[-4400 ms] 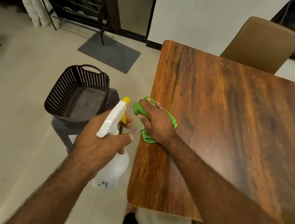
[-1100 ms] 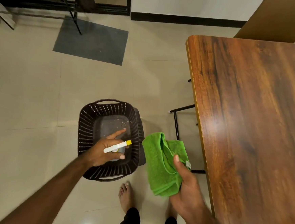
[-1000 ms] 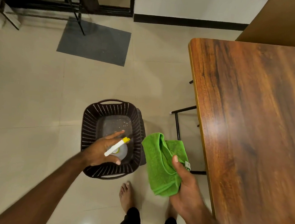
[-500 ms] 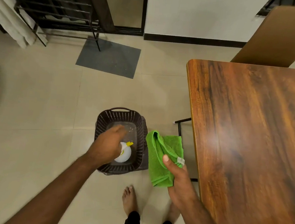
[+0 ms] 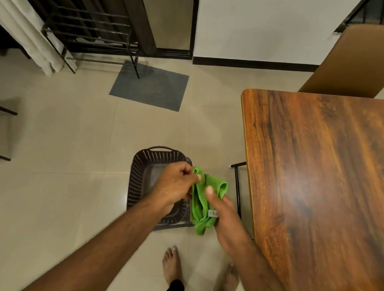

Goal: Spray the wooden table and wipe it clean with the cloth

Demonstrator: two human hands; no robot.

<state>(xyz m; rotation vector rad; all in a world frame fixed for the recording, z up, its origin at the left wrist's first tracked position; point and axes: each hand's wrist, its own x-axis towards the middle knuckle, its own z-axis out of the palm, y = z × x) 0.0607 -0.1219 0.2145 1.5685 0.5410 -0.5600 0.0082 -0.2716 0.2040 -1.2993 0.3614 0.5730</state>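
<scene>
The green cloth (image 5: 201, 205) hangs crumpled between my two hands, above the floor just left of the wooden table (image 5: 326, 179). My right hand (image 5: 224, 219) grips its lower part with the thumb on top. My left hand (image 5: 175, 185) pinches the cloth's upper left corner. Both hands are over the right side of the dark brown basket (image 5: 142, 182). My left hand and forearm cover most of the basket's inside, so the spray bottle is hidden from view.
The basket sits on a low dark stool on the tiled floor. A tan chair (image 5: 358, 59) stands at the table's far end. A grey mat (image 5: 149, 85) and a black metal rack (image 5: 90, 29) lie further back. My bare feet (image 5: 172, 265) are below.
My left hand set the spray bottle down in the basket, let go of it, and moved right to take hold of the cloth. The right hand kept holding the cloth.
</scene>
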